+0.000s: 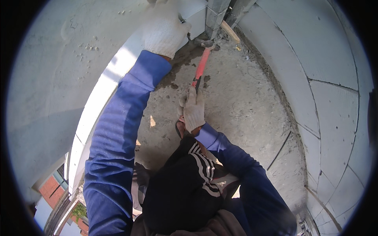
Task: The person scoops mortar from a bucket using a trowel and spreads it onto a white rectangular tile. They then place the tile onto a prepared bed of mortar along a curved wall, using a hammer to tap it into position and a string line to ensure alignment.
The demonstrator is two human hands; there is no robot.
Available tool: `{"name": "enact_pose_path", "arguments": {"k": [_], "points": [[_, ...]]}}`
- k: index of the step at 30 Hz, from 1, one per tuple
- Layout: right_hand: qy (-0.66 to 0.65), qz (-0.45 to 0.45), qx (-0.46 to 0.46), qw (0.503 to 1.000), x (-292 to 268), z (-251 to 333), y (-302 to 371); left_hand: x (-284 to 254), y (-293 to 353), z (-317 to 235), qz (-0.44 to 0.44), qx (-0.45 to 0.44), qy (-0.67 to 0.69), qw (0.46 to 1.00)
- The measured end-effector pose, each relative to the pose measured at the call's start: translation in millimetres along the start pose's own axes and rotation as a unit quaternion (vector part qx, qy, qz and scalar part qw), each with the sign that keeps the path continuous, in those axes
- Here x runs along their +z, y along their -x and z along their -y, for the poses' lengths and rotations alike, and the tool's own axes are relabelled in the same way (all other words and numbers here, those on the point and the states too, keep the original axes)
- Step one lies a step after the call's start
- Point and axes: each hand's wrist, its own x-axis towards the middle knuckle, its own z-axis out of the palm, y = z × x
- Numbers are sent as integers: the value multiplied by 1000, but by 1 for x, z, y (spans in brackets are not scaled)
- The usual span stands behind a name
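My right hand, in a white knitted glove, is closed round the black lower grip of a hammer with a red handle. The hammer's grey head is low down, close to the foot of an upright metal post. My left hand, also gloved, reaches farther forward to the pale block wall on the left, by the white block. Its back faces me, and its fingers are blurred and mostly hidden, so their grip does not show.
Pale block walls rise on the right, with dark joints. A rough concrete floor lies between the walls, with damp dark patches near the post. A wooden piece leans by the post, and a thin dark rod lies on the right.
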Motion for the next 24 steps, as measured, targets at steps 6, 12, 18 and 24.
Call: {"name": "enact_pose_path", "arguments": {"k": [6,12,18,24], "points": [[8,7,-20,1000,5,5,9,-10,-5,-12,0,23,-5,1000],[122,16,-123,985,-35,-10,9,-19,-9,-11,63,-3,-19,998],[431,-7,-277,859,-95,38,45,-1,-6,-1,83,-28,-95,992],[529,-8,-452,718,-63,130,76,2,-6,2,57,-43,-78,994]]}}
